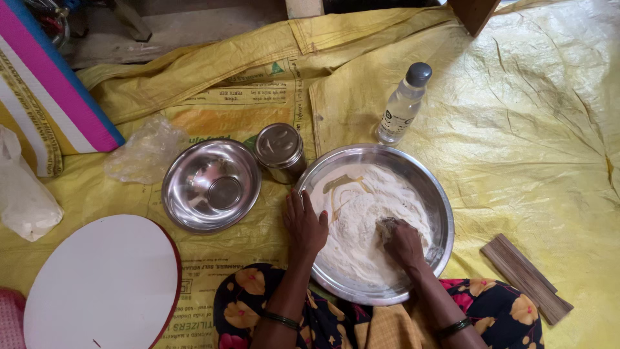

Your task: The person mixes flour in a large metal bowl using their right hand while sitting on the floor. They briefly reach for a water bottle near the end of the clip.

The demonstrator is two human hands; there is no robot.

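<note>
Right hand point(403, 242) is buried in the flour point(361, 223), fingers curled into a loose fist pinching a clump of it. Left hand point(303, 223) lies flat, fingers spread, on the near-left rim of the big steel plate point(442, 213), bracing it. The plate sits on yellow sacking point(536, 148) on the floor, just in front of the person's lap.

Flour looks soft, loose, light and powdery, with a yellowish oily streak near the far-left side, so probably sticky where wet. It spills easily; best scooped from the middle. The plate is stiff, smooth, likely slippery on the sacking; hold at the rim.

Empty steel bowl point(211, 185) to the left, small lidded steel tin point(279, 152) between bowl and plate, clear bottle point(403, 103) beyond the plate. White round board point(103, 284) near left, wooden piece point(526, 278) near right.
</note>
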